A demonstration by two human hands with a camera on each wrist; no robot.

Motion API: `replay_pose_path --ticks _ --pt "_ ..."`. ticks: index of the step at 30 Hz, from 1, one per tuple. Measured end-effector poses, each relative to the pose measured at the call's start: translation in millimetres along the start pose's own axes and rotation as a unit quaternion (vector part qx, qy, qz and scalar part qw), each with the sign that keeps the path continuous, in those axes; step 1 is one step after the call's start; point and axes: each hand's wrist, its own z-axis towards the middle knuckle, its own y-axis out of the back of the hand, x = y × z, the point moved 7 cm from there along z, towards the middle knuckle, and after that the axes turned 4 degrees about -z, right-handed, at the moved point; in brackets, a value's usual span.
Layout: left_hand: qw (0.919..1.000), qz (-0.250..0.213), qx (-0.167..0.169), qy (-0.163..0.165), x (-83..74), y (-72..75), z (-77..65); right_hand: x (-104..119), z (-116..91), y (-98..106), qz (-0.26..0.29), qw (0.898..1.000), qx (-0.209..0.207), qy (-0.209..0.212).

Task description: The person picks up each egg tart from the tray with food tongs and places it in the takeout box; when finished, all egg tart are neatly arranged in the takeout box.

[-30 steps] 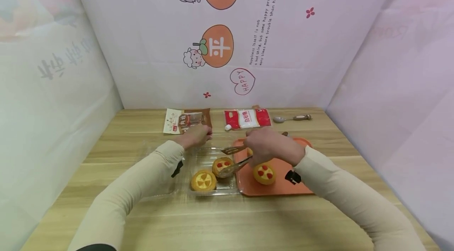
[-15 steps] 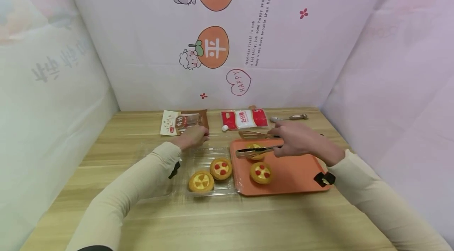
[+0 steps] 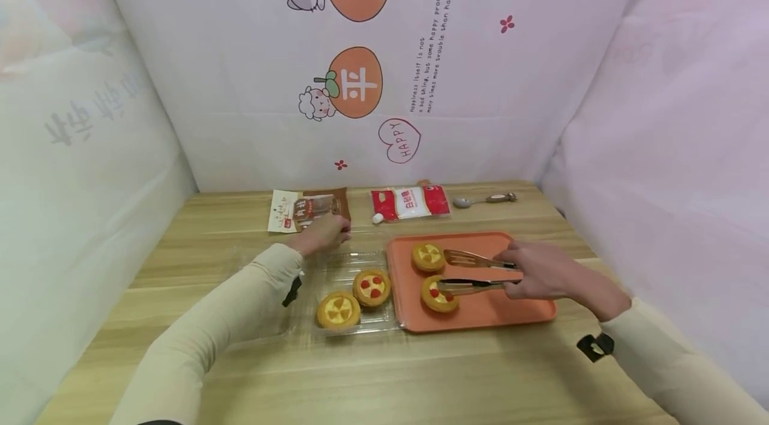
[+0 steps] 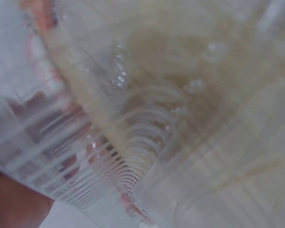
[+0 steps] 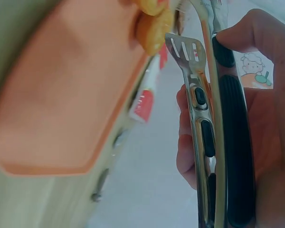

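My left hand [image 3: 321, 233] grips the back edge of a clear plastic clamshell box [image 3: 351, 266]. The left wrist view is mostly filled by its ribbed plastic [image 4: 142, 137]. Inside the box lie a plain yellow egg tart [image 3: 339, 311] and one with red pieces [image 3: 371, 287]. My right hand [image 3: 547, 271] holds metal tongs [image 3: 471, 286] with dark grips [image 5: 235, 133]. Their two arms are spread, with nothing between the tips. They hover over the orange tray [image 3: 504, 315], where a yellow tart [image 3: 428, 257] and a red-topped tart [image 3: 440, 303] sit; one tong arm overlaps the red-topped tart.
Along the back of the wooden table [image 3: 384, 378] lie a brown-and-cream packet [image 3: 285, 210], a red-and-white bag [image 3: 411, 203] with a white cap, and a spoon [image 3: 486, 199]. White printed cloth [image 3: 252, 65] walls the table on three sides.
My right hand has moved right with the tongs, from over the clear box to over the tray, and the tongs point left there. My left hand stays at the box.
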Motion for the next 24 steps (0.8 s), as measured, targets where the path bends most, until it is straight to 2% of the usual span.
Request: replay_pose_path --ticks 9,18,24 --pt "1.0000 0.000 0.004 -0.005 1.5 -1.5 2.5 0 -21 -24 0.012 1.000 0.005 -0.008" --pt "1.0000 0.001 0.003 -0.001 0.9 -1.1 2.7 11 -17 -38 0.003 0.999 -0.026 0.027" --pt "1.0000 0.005 0.007 0.003 0.2 -1.7 2.0 13 -16 -42 -0.001 0.999 -0.034 0.027"
